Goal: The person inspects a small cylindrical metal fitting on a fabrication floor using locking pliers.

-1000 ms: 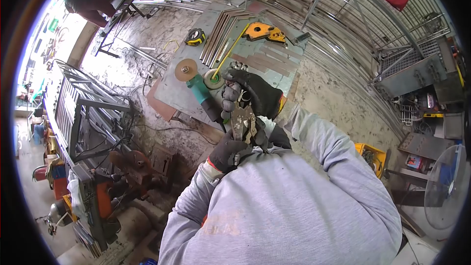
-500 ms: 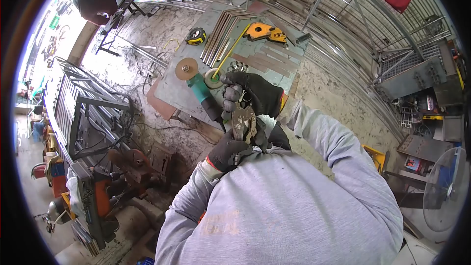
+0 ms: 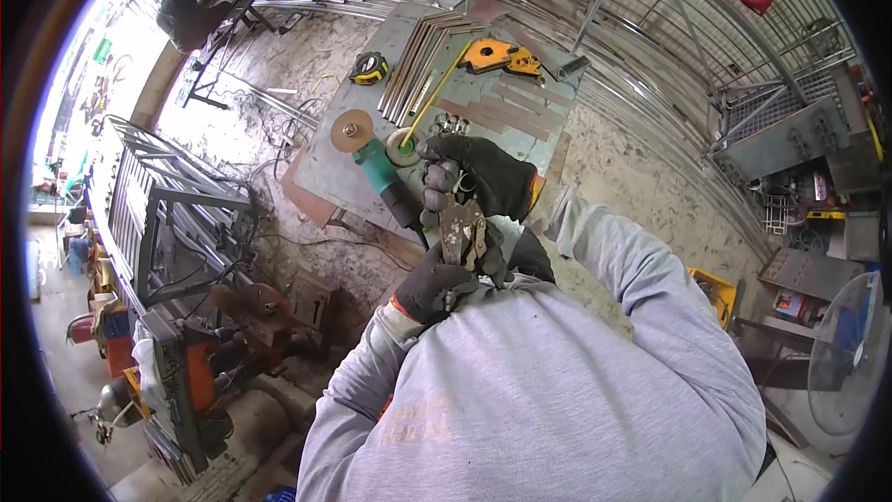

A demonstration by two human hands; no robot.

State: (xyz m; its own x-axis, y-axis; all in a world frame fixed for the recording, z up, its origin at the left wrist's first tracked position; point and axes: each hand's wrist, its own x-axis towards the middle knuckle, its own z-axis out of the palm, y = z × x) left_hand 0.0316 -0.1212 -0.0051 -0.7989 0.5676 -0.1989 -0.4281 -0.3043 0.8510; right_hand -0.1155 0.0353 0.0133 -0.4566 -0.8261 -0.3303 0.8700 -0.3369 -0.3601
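In a dark glove, my left hand [image 3: 433, 286] is wrapped around the handles of worn locking pliers [image 3: 452, 228], close to my chest. Just above it, my right hand [image 3: 488, 170], gloved too, is closed around a short metal tube [image 3: 465, 188] at the jaw end of the pliers; its fingers hide most of that piece. Left of my hands, an angle grinder [image 3: 379, 170] lies on the metal table [image 3: 325, 163]. A round disc [image 3: 400, 151] sits beside it. Several short tube pieces [image 3: 450, 122] lie beyond my right hand.
The table also holds a tape measure [image 3: 369, 69], bent metal bars [image 3: 420, 60], orange magnetic squares [image 3: 502, 57] and flat strips [image 3: 511, 112]. A metal frame [image 3: 153, 223] stands left, a fan [image 3: 844, 353] right. Another person [image 3: 190, 17] is at the far left.
The view has shifted slightly. Both hands keep the same grip on the pliers and the tube, almost without moving.
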